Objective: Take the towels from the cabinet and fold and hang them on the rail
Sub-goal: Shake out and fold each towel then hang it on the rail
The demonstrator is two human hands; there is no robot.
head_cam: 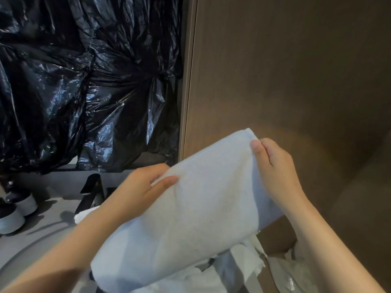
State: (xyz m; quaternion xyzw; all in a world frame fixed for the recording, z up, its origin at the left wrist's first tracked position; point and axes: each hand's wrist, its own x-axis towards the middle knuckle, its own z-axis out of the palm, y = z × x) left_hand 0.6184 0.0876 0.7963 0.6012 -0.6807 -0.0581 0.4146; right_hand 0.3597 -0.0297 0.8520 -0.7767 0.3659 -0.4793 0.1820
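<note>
Towel [190,208] and hands are backed by a brown wooden panel [285,70], which fills the view above and beyond the right hand. Crumpled black plastic sheeting [84,81] covers the area beyond the left hand. The white, thick towel is held in the air, its top edge stretched between the two hands and slanting up toward the right one. The rest hangs down toward the person, over loose white cloth [243,271] below the right wrist. A grey worktop [42,229] lies below and outside the left forearm. The left hand [146,187] pinches the top edge, thumb laid on the near face and fingers tucked behind. The right hand [275,166] grips the upper corner, thumb on front and fingers curled round the back. A black tap [91,191] stands just beyond the left wrist.

The step looks like squaring the towel for a fold. It would go best with the top edge kept taut and level, corners brought together exactly, and the hanging part lifted clear of the cloth beneath. No rail is in view.
</note>
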